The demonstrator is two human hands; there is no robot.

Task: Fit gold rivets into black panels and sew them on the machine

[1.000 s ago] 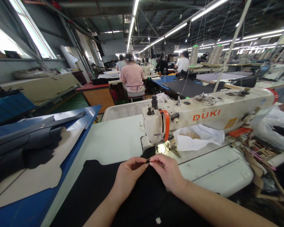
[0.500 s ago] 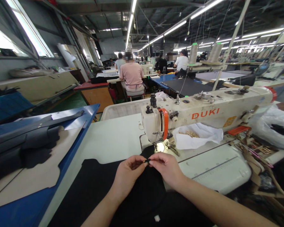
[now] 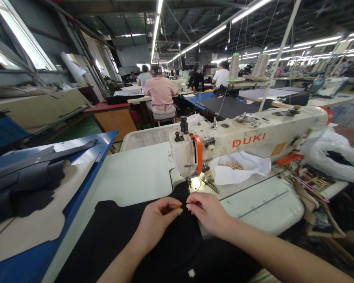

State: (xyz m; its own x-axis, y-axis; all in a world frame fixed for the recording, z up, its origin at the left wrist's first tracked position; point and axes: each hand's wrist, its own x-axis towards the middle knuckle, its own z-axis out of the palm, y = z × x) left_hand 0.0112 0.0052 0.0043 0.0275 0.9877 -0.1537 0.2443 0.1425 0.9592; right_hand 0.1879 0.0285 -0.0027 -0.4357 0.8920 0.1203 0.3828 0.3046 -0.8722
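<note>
My left hand (image 3: 159, 218) hovers over a large black fabric piece (image 3: 115, 224), its thumb and index finger closed in a pinch. A tiny gold-coloured speck shows at those fingertips, too small to name. Just right of it, my right hand (image 3: 205, 212) pinches too; what it holds, if anything, blends into the black. A small gap parts the two hands' fingertips. Behind them stands a white sewing machine (image 3: 218, 141) with an orange thread guard, and a narrow end of the fabric lies by its needle plate (image 3: 195, 184). A small white scrap (image 3: 191, 272) rests on the fabric.
A white bag (image 3: 244, 167) with small gold-coloured metal pieces lies under the machine arm. On the left, dark cut pieces (image 3: 26, 184) cover a blue table (image 3: 54, 236). A white bin (image 3: 147, 137) stands behind the sewing table. A person in pink (image 3: 161, 92) sits further ahead.
My fingertips were together on a small black and gold-coloured thing; now they are slightly apart. The view has shifted a little to the right.
</note>
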